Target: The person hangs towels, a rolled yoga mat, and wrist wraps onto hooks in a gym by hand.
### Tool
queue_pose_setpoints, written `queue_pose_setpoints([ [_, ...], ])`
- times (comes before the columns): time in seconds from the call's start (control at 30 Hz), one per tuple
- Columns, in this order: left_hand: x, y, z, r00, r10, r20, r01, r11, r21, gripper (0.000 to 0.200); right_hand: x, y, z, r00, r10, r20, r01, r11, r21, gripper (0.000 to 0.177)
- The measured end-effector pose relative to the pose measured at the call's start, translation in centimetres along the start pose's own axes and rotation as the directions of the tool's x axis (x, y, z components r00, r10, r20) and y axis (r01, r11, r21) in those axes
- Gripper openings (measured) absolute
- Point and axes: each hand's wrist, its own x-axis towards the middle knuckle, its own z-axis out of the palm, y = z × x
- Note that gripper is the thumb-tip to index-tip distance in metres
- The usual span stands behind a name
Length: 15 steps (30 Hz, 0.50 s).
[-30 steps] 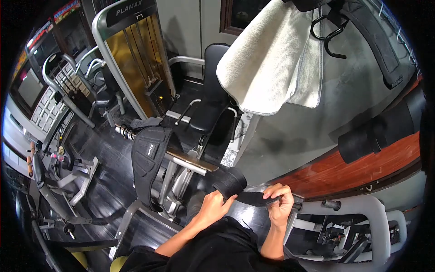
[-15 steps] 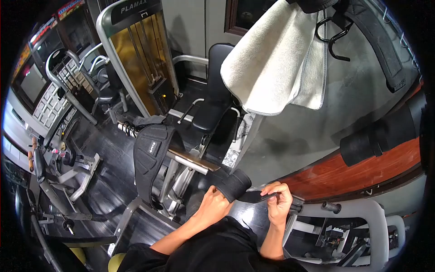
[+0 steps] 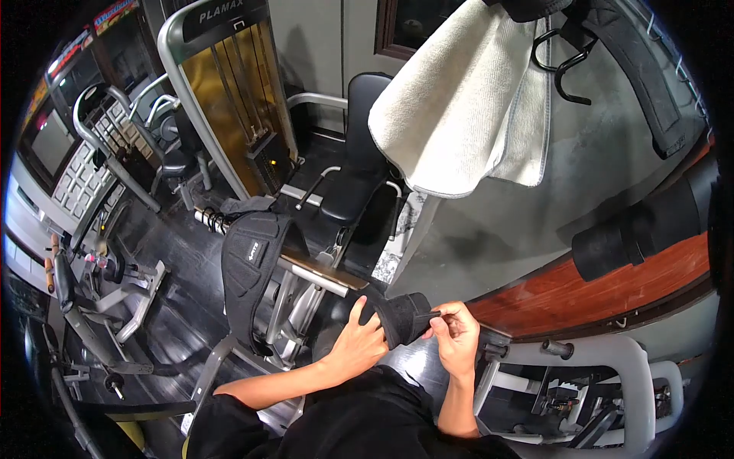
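Note:
A rolled black fabric support band [image 3: 405, 317] is between my two hands, in front of my body. My left hand [image 3: 358, 348] is at its left side, with the index finger raised and the other fingers against the band; the fingertips are partly hidden behind it. On the band's right side, my right hand [image 3: 457, 336] pinches the end of its strap between thumb and fingers. Just left of my hands, a black padded belt [image 3: 248, 264] with a small white logo hangs over a metal bar [image 3: 313, 275].
A pale towel [image 3: 459, 99] and a black hook [image 3: 562, 69] hang at upper right. Black cylindrical wraps [image 3: 634, 237] are by the red-brown wood panel [image 3: 527, 302]. A weight-stack machine [image 3: 222, 92] with a black seat [image 3: 348, 199] stands ahead. A white machine frame [image 3: 612, 356] is at lower right.
The strap end has come closer to the band as my right hand moved left. My left hand has shifted slightly left and its index finger now points up.

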Motion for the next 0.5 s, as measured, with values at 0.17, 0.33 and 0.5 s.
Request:
queue_pose_setpoints([
  [0.17, -0.4, 0.0, 0.3, 0.992, 0.088, 0.095, -0.099, 0.988, 0.118, 0.023, 1.0, 0.4, 0.6, 0.996, 0.087, 0.010, -0.085, 0.991, -0.099, 0.007],
  [0.33, 0.2, -0.7, 0.0, 0.976, 0.209, 0.061, -0.218, 0.947, 0.237, 0.013, 1.8, 0.8, 1.0, 0.995, 0.073, -0.069, -0.093, 0.930, -0.356, 0.007],
  [0.5, 0.8, -1.6, -0.2, 0.960, 0.272, 0.063, -0.279, 0.930, 0.237, 0.011, 2.3, 0.5, 1.4, 0.990, 0.001, -0.139, -0.079, 0.825, -0.560, 0.014],
])
